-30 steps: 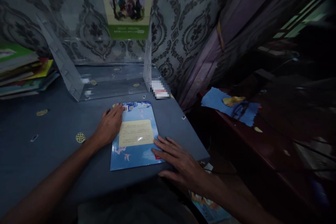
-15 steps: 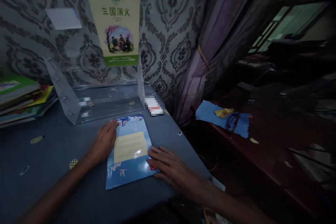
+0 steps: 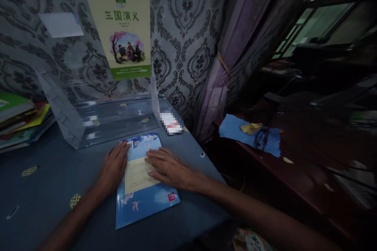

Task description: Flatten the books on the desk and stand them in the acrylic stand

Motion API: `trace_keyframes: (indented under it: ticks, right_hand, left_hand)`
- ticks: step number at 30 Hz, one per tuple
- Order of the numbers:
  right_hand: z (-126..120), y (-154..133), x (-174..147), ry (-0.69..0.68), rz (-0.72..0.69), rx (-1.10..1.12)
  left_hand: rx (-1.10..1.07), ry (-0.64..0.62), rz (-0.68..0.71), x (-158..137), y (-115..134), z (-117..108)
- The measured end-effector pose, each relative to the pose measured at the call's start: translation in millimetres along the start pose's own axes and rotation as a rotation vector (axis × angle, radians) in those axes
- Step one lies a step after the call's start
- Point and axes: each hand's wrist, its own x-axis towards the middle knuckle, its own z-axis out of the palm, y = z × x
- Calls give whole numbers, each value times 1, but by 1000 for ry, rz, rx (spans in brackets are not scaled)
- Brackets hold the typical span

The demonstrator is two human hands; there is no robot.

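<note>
A thin blue book [image 3: 147, 208] with a pale yellow text panel and a small red mark lies flat on the table [image 3: 59, 211]. My left hand [image 3: 113, 164] rests along its left edge, fingertips at the upper left corner, fingers stretched out. Across the upper right part of the cover lies my right hand [image 3: 167, 168], its fingers flat and extended, hiding part of the yellow panel. Neither hand grips the book. Just beyond it stands a clear plastic stand [image 3: 66, 121].
A cream and green book [image 3: 126, 27] stands upright at the back. Several stacked books [image 3: 20, 113] lie at the left. A blurred-out white item [image 3: 171, 122] sits by the table's right edge. A dark red bench [image 3: 282, 180] bears a blue cloth [image 3: 232, 127]; a tied curtain [image 3: 218, 82] hangs behind.
My right hand has moved from the book's right edge up and left onto its cover. My left hand stays at the left edge. The view has shifted slightly.
</note>
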Motion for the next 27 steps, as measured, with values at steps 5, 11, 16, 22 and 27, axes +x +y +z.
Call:
trace_keyframes:
  ticks: [5, 11, 16, 22, 27]
  right_hand:
    - [16, 20, 51, -8, 47, -53]
    - [21, 28, 59, 15, 90, 0]
    - [21, 29, 56, 35, 93, 10]
    - [28, 35, 55, 118, 122, 18]
    - [32, 37, 54, 124, 152, 12]
  left_hand:
    - [25, -15, 14, 1, 1, -2]
    - [55, -15, 0, 1, 2, 2]
    - [47, -31, 4, 2, 3, 0]
    - [-38, -9, -9, 4, 6, -9]
    - [-95, 33, 13, 4, 5, -11]
